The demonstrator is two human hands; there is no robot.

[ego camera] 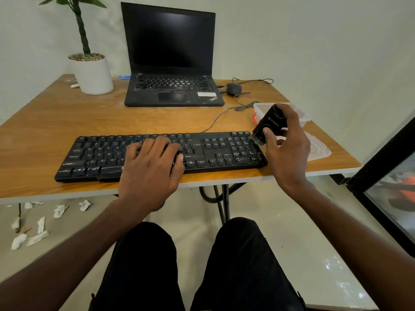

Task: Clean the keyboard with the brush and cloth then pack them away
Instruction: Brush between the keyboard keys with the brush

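A black full-size keyboard (98, 153) lies along the near edge of the wooden table (67, 117). My left hand (152, 167) rests flat on its middle keys, fingers spread. My right hand (287, 144) grips a black brush (270, 124), thumb on its front face. The brush is tilted, with its bristles just above the keyboard's top right corner by the number pad. No cloth is in view.
A clear plastic box (260, 107) stands behind my right hand, its lid (318, 149) lying at the table's right edge. Farther back are an open black laptop (170, 63), a wired mouse (234, 88) and a white plant pot (93, 74). Crumpled tissues (38, 225) litter the floor at left.
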